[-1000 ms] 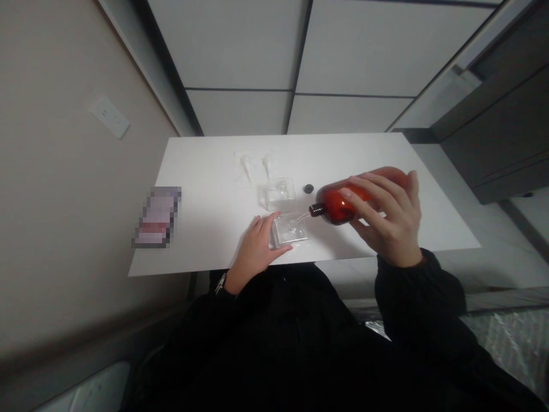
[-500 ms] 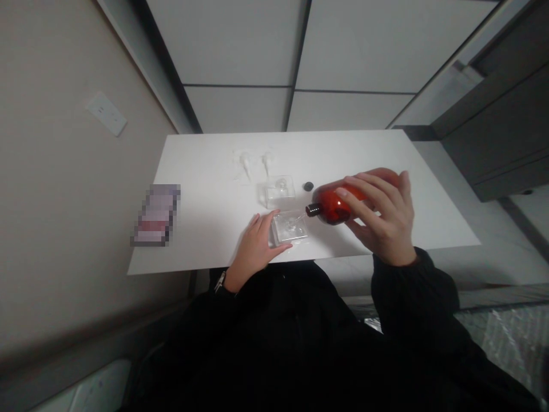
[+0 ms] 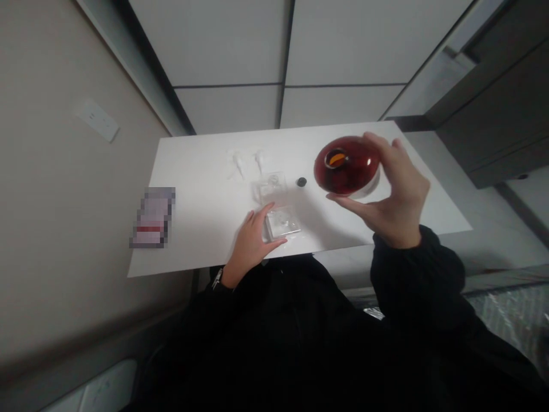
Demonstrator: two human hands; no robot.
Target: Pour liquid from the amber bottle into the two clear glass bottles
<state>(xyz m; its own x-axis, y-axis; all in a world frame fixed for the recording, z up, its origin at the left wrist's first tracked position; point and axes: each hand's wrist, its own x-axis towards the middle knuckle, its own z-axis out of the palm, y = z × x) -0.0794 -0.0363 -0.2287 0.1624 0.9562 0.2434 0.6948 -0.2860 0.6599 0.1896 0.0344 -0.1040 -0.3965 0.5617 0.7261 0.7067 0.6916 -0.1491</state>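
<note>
My right hand is wrapped round a dark red bottle, raised over the right half of the white table. The bottle is upright, and its uncapped mouth faces the camera. My left hand grips the left side of a clear square container near the table's front edge, thumb and fingers on its sides. Behind that sits a second clear container. A small black cap lies between it and the bottle.
Two whitish translucent pieces, a left one and a right one, lie towards the back of the white table. A pixelated item is at the table's left edge. A wall stands on the left and pale panels behind.
The bottle has gone from tilted, with its neck over the near clear container, to upright and raised. My right hand turned with it. My left hand stays at the container.
</note>
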